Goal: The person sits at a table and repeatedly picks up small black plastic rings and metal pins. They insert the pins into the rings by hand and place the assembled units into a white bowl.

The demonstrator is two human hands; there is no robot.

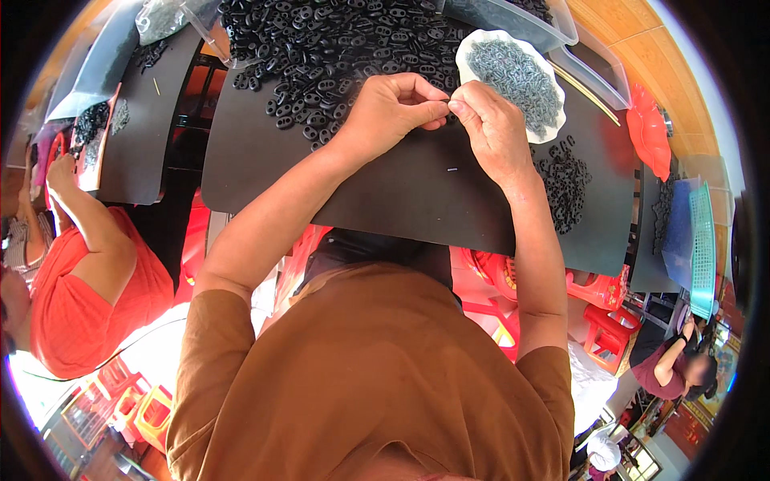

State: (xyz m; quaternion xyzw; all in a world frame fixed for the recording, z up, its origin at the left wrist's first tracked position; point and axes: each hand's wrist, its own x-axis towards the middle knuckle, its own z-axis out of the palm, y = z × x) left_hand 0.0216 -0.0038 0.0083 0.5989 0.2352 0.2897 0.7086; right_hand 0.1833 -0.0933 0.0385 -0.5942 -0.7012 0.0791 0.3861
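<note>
My left hand and my right hand meet above the dark table, thumbs and fingers pinched together at the tips. What they pinch is small and mostly hidden; only a dark bit shows between the fingertips. Just beyond my left hand spreads a large heap of black oval pieces with two holes. Beside my right hand stands a white scalloped plate filled with small grey, see-through, rod-like pieces. A smaller pile of black pieces lies right of my right wrist. One tiny pale rod rests on the tabletop.
Clear plastic bins stand at the far edge. A red plastic dish and a teal basket are at the right. Another person in red sits at a second table on the left. Red stools stand below.
</note>
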